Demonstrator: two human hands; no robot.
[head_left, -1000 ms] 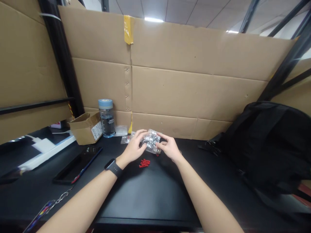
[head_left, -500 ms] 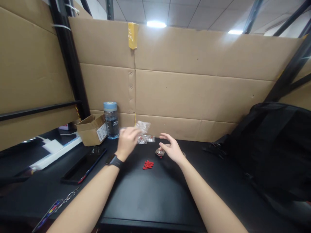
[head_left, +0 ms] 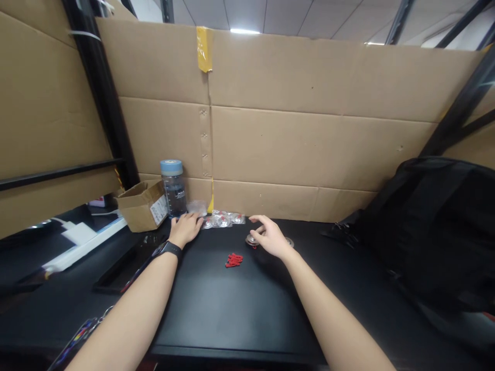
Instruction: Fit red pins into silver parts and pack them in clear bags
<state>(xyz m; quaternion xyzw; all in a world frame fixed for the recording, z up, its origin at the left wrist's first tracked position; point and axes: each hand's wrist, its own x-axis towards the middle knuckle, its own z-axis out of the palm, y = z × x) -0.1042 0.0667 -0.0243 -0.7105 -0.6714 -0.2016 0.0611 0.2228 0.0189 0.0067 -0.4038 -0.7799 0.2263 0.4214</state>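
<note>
My left hand (head_left: pixel 186 228) lies on the black table with its fingers stretched out, beside a row of small clear packets (head_left: pixel 222 220) holding round silvery pieces with red bits. My right hand (head_left: pixel 271 239) hovers by a round silver disc (head_left: pixel 251 240), fingers curved and apart, with nothing visibly gripped. Another round metal piece (head_left: pixel 290 242) shows partly behind that wrist. Between the two hands, nearer me, rests a small pile of red cord-like pieces (head_left: pixel 234 260).
Behind my left hand stand a clear plastic container (head_left: pixel 197 207), a blue-capped water bottle (head_left: pixel 174 190) and an open cardboard box (head_left: pixel 142 208). Further left are a dark tablet-like slab (head_left: pixel 126 268) and a white power strip (head_left: pixel 87 245). A black backpack (head_left: pixel 433 237) fills the right side.
My left hand has moved left and down onto the table. The clear packet that was raised beside its fingers is no longer up; more packets show in the row. My right hand stays nearly still.
</note>
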